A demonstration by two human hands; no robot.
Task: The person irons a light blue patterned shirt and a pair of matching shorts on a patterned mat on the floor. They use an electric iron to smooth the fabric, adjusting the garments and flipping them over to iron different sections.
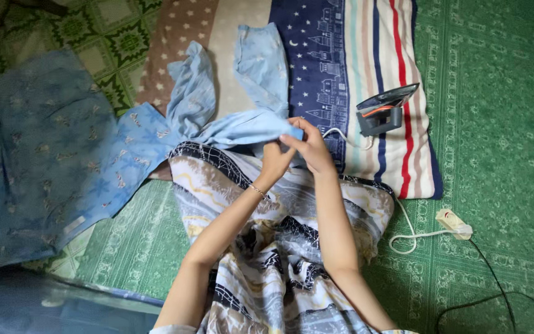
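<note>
Your left hand (275,162) and right hand (309,147) meet just above the middle of the view, both closed in a pinch on the bunched end of a light blue garment (230,127). The fingers of each hand fold around the same gathered edge, so the hands touch one another there. A thin bracelet (256,190) sits on your left wrist.

From the grip the light blue garment runs off toward 9 o'clock, with two loose parts spreading up toward 11 and 12 o'clock over a patterned cloth pad (341,74) laid on the floor. Under your forearms, toward 6 o'clock, lies a grey, white and black printed fabric (267,260).

At 2 o'clock from your hands an iron (381,111) rests on the striped part of the pad, its white cord (412,238) trailing down to a plug block (454,222) at 4 o'clock. A darker blue printed cloth (38,154) lies at 9 o'clock on the green patterned floor mat (502,124).
</note>
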